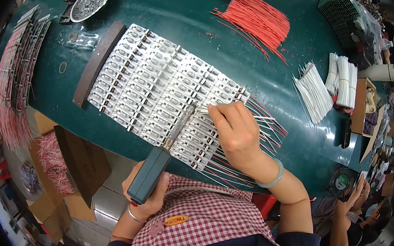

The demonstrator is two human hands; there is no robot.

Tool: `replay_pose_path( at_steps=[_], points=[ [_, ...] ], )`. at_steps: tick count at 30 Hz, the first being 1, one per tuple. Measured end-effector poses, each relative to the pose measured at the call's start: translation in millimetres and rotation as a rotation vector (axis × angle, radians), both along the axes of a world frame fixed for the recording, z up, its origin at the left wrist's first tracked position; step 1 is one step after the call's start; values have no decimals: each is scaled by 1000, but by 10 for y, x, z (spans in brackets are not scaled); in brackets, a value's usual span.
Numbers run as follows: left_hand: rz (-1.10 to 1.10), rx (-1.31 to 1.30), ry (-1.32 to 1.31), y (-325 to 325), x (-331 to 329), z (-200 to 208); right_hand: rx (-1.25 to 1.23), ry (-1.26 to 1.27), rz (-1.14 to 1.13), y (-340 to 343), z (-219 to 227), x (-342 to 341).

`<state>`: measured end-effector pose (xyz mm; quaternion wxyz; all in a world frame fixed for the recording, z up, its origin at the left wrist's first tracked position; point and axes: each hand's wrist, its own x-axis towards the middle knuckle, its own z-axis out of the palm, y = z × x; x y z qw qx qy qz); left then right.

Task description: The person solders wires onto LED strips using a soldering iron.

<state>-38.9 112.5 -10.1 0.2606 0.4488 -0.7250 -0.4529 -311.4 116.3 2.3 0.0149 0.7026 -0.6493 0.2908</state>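
Note:
My left hand (pixel 159 191) is wrapped round the dark green body of a soldering gun (pixel 150 174). Its long metal tip points away from me and reaches onto a panel of white plastic units (pixel 158 83), which are set in rows and hold small metal parts. Close to the tip's end, my right hand (pixel 238 134) pinches a white wire (pixel 267 118) over the right-hand rows. Red and white wires (pixel 234 176) stick out from the panel's right side. Whether the tip touches the wire is hard to tell.
A dark bar (pixel 98 64) lies along the panel's left edge. Beyond are a metal bowl (pixel 91 2), red wires (pixel 258 19) and white wires (pixel 313 93). Wired panels (pixel 16 80) stand far left, with an open cardboard box (pixel 82 164) below. At right, a co-worker's hands (pixel 355 195) show.

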Motion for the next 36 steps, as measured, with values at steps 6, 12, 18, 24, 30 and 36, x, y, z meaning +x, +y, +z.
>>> replay_pose_path(
  at_steps=[6,12,18,24,30,36],
  points=[
    [4,29,-5,-30,-68,40,-3,37,9,-10,-40,-21],
    [0,9,-6,-87,-158,130,1,45,14,-14,-44,-14],
    [-2,-4,3,-106,-189,126,-1,34,14,-18,-49,-16],
    [-20,-32,-24,-136,-241,199,3,-14,9,-28,-26,6],
    [-54,-89,-29,-161,-257,221,15,-9,13,-25,-27,6],
    [-16,-37,-38,-60,-83,106,17,30,23,-21,-15,-15]
  ],
)
